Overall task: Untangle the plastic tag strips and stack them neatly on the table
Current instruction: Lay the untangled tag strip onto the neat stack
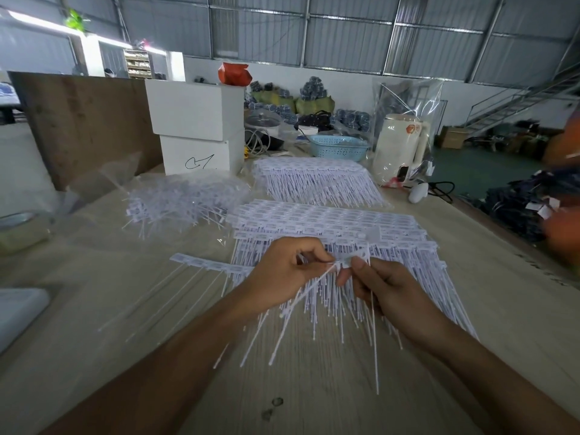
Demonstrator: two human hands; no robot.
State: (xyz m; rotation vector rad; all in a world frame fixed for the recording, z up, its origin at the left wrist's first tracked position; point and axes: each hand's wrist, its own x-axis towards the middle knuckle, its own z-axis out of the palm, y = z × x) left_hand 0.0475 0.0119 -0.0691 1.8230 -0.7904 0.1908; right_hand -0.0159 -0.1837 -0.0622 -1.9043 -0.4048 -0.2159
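L hand (284,271), R hand (381,288): both pinching

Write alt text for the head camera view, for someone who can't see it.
Two hands, left and right, pinch a tangled tag strip over a neat stack of strips on a wooden table. A second stack, a bagged loose pile, white boxes and a kettle sit behind.

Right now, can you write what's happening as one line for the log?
left hand: pinching tag strip | right hand: pinching same strip | neat stack: behind hands | tangled pile: far left
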